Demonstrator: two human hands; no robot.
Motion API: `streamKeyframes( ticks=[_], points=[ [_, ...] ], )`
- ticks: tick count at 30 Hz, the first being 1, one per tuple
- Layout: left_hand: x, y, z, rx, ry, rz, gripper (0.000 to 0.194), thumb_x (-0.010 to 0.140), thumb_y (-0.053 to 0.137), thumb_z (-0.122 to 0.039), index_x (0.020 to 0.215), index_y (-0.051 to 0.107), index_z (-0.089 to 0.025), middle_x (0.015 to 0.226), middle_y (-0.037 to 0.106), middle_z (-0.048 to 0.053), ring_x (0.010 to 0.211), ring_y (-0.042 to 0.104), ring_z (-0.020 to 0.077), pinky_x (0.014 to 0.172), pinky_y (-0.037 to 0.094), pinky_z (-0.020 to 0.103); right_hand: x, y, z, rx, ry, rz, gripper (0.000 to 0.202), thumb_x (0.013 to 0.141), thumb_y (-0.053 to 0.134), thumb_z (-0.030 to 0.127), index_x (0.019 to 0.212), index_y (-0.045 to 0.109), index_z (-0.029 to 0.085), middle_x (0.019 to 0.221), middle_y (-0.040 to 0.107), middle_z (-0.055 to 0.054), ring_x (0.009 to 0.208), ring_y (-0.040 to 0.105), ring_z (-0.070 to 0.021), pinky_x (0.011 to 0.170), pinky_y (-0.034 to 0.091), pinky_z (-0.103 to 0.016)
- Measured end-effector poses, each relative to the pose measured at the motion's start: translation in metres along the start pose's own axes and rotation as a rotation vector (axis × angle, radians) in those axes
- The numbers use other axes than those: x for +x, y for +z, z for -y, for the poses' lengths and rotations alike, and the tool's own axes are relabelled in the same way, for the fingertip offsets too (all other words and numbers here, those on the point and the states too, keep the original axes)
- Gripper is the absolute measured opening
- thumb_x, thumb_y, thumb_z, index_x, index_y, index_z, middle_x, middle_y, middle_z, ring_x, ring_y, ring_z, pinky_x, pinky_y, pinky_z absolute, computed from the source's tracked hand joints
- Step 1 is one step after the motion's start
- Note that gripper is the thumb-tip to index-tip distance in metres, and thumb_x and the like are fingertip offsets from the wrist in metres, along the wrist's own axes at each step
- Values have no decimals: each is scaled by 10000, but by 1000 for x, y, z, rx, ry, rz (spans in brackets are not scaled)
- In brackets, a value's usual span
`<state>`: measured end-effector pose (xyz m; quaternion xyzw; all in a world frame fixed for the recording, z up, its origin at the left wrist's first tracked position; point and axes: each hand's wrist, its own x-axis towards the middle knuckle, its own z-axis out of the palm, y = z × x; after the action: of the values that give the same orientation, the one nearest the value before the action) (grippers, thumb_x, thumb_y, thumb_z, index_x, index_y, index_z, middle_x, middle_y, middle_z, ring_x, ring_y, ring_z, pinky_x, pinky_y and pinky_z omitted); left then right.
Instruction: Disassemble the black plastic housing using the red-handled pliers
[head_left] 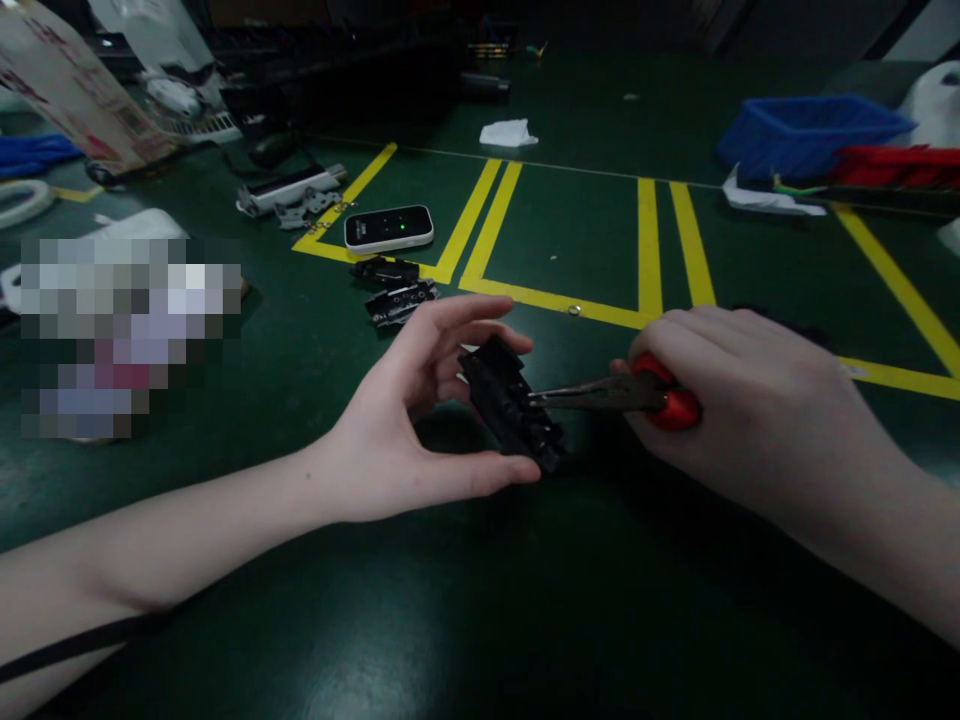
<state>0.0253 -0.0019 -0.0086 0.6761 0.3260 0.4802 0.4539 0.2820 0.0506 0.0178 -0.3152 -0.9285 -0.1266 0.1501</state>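
Left grip (386, 430), half-curled, holds a slanting, black, oblong plastic part (501, 398); right grip (724, 390), fisted, levels red-handled metal pliers (600, 394) at its right side.

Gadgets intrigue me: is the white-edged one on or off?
On, apparently: a green light glows on the dark top of the gadget.

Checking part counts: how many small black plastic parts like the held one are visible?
3: one black plastic part in the left grip, a second and third near the white-edged rectangular device on the green table. A dark shape behind the right grip may be another.
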Motion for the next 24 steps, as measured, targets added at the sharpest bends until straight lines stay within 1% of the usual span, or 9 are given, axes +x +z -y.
streamKeyframes(
  ticks=[3, 5, 9, 12, 15, 18, 21, 23, 24],
  points=[
    [2, -2, 0, -220, -138, 44, 785, 771, 802, -63, 1430, 458, -314, 1460, 556, 42, 1215, 647, 221, 877, 619, 252, -1, 0, -3, -5, -13, 0, 103, 875, 492, 163, 808, 436, 217, 740, 517, -40, 646, 484, -183, 546, 384, -301],
    [4, -4, 3, -340, -206, 42, 731, 803, 776, -61, 1415, 470, -319, 1453, 575, 33, 1160, 681, 203, 881, 627, 252, -1, 0, -5, -11, -17, -9, 92, 875, 486, 171, 810, 438, 215, 737, 514, -38, 643, 476, -178, 539, 378, -295],
    [8, -8, 9, -438, -282, 13, 465, 864, 760, -156, 1275, 560, -241, 1312, 645, 35, 932, 737, 136, 807, 644, 225, 1, 0, -6, -33, -25, -22, 94, 872, 486, 178, 802, 438, 218, 738, 514, -39, 642, 466, -177, 540, 373, -295],
    [10, -9, 10, -481, -356, -14, 261, 895, 736, -200, 1127, 615, -205, 1174, 668, 7, 873, 734, 119, 706, 646, 190, 2, 0, -6, -46, -43, -25, 105, 862, 482, 162, 785, 438, 217, 720, 509, -38, 638, 467, -180, 540, 372, -294],
    [12, -9, 8, -484, -398, 12, 127, 945, 677, -237, 1059, 659, -183, 1055, 680, -6, 815, 721, 100, 686, 646, 191, 1, 0, -5, -49, -58, -27, 102, 855, 490, 151, 783, 447, 209, 720, 519, -41, 642, 489, -186, 550, 386, -295],
    [13, -10, 9, -494, -393, 63, 199, 986, 617, -326, 1076, 693, -166, 985, 694, 17, 771, 700, 99, 667, 632, 192, -1, 2, -4, -47, -64, -17, 91, 844, 506, 143, 792, 460, 203, 734, 541, -45, 651, 511, -193, 565, 402, -300],
    [12, -10, 10, -535, -366, 91, 342, 983, 595, -441, 1142, 706, -159, 999, 704, 53, 822, 685, 134, 642, 616, 202, -1, 2, -3, -44, -70, -15, 94, 838, 518, 151, 789, 459, 204, 744, 553, -50, 653, 513, -195, 570, 406, -303],
    [11, -9, 9, -522, -360, 123, 373, 956, 641, -443, 1201, 695, -167, 1005, 710, 51, 832, 674, 126, 652, 597, 182, 0, 3, -3, -40, -69, -19, 100, 838, 517, 158, 782, 450, 209, 740, 552, -50, 647, 509, -193, 566, 403, -302],
    [11, -9, 8, -500, -365, 146, 365, 933, 688, -391, 1228, 684, -175, 1023, 714, 44, 843, 675, 116, 685, 591, 172, 0, 2, -2, -36, -68, -22, 104, 840, 512, 160, 779, 445, 212, 735, 550, -49, 643, 507, -191, 563, 400, -302]
  ],
)
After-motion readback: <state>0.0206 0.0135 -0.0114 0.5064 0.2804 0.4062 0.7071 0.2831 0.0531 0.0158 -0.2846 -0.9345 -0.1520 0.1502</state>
